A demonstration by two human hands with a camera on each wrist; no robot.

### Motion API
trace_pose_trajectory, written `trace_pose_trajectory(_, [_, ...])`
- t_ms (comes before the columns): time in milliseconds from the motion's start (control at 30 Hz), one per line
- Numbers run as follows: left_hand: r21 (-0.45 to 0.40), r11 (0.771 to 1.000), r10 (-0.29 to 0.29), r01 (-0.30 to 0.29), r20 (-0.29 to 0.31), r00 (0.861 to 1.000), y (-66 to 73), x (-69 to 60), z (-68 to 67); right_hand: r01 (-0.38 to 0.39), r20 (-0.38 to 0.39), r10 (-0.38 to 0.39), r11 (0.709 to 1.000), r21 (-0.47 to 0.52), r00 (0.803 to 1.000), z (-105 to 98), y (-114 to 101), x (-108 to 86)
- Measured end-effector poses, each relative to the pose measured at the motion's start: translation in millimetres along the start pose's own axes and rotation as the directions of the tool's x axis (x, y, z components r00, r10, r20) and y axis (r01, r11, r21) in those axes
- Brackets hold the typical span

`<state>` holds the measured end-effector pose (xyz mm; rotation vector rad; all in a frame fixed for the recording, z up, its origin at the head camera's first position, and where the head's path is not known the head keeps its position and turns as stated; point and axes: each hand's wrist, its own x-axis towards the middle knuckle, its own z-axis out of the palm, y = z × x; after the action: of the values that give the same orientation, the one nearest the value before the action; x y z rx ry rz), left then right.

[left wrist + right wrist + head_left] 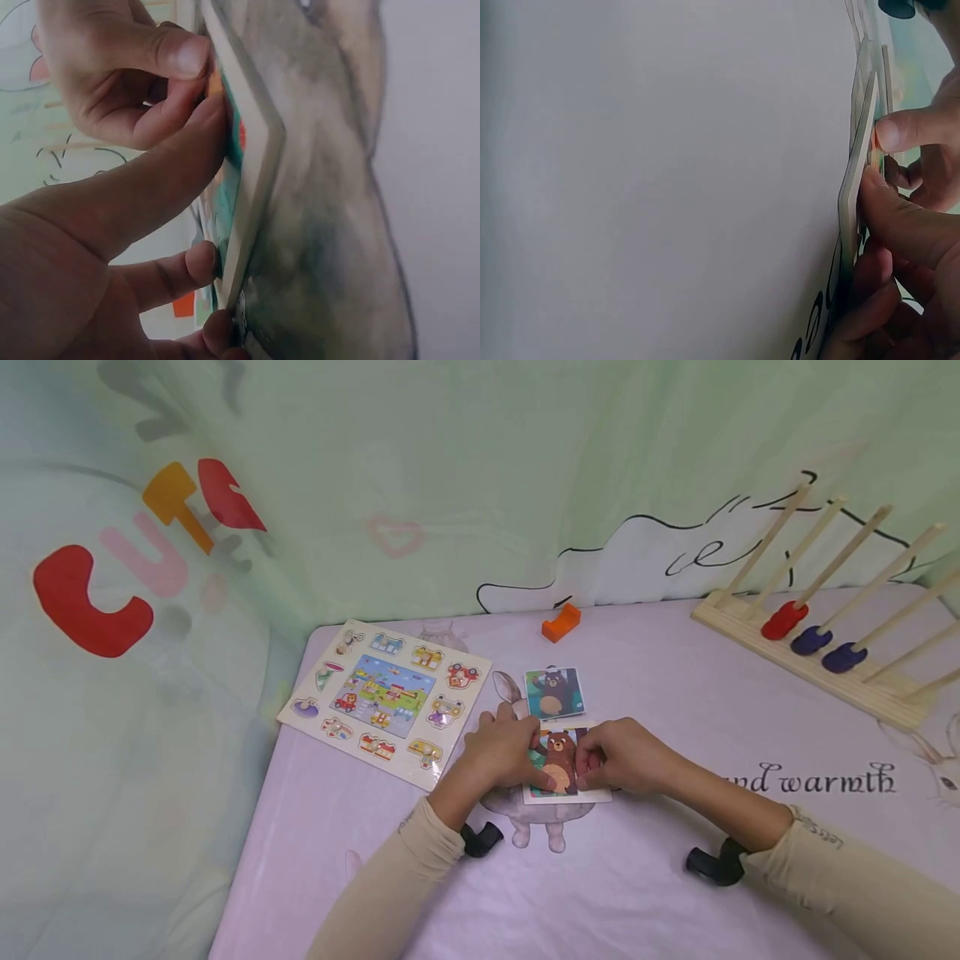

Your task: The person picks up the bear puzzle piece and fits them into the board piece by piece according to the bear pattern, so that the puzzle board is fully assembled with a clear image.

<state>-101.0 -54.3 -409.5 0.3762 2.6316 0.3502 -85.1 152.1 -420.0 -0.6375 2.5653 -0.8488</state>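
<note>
A small bear puzzle [558, 747] in a pale wooden tray [600, 796] lies on the table between both hands. My left hand [498, 752] holds its left side, the thumb over the picture and the other fingers at the tray's edge, as the left wrist view shows. On the right side of the puzzle, my right hand [626, 756] has its thumb and curled fingers pinched at the picture and tray edge; the fingers hide that part. The tray's thick edge [847, 202] shows in the right wrist view. Just beyond lies a matching bear picture card [553, 693].
At the left lies a square vehicle puzzle board [457, 647]. An orange arched block [561, 623] sits near the back edge. A wooden peg rack [810, 668] with red and blue beads stands at the right. Black wrist-mounted pieces [716, 864] hang by both wrists.
</note>
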Motion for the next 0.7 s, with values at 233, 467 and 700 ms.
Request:
trace_pose_trajectory(233, [-0.002, 1.0, -0.009, 0.009, 0.005, 1.0, 1.0, 0.4, -0.3, -0.052, 0.001, 0.052, 0.998, 0.019, 0.999, -1.2, 0.1, 1.9])
trace_pose_trajectory(467, [0.003, 0.999, -0.04, 0.04, 0.0, 0.999, 4.1, 4.0, 3.1, -0.038, -0.024, 0.038, 0.999, 0.001, 0.999, 0.6, -0.9, 1.4])
trace_pose_trajectory(700, [0.011, 0.998, -0.06, 0.06, -0.003, 0.998, 7.2, 6.0, 6.1, 0.017, 0.028, -0.018, 0.999, 0.051, 0.999, -5.1, 10.5, -5.4])
